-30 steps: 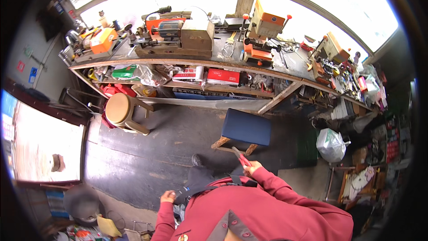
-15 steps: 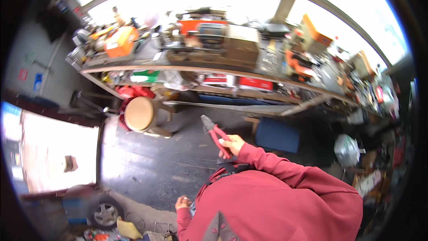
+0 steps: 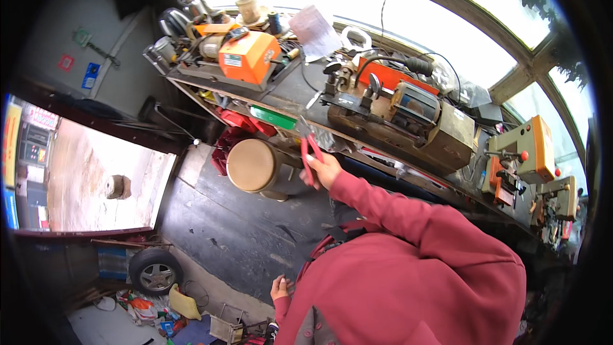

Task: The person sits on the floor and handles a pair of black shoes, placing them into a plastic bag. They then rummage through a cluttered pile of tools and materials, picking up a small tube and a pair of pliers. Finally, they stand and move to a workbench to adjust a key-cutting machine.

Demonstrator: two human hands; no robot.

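Note:
In my right hand [image 3: 324,170] is a pair of pliers [image 3: 304,153] with red handles and grey jaws. My fingers are wrapped round the handles, and the jaws point up and away from me, in front of the workbench's near edge. My left hand [image 3: 280,287] hangs low beside my body, over the floor. Its fingers are loosely bent and apart, with nothing seen in them. Left of the pliers stands a round-topped stool [image 3: 251,165] with a tan seat.
The long workbench [image 3: 281,94] runs across ahead, bearing an orange-covered machine [image 3: 250,57], a key-cutting machine with a motor [image 3: 414,103] and an orange-and-cream machine [image 3: 535,151] at right. A doorway [image 3: 96,179] opens at left. A wheel [image 3: 156,273] and clutter lie lower left.
My view has turned left and come closer to the bench. My right hand has carried the pliers forward, from over the floor to the bench's edge. My left hand stays low.

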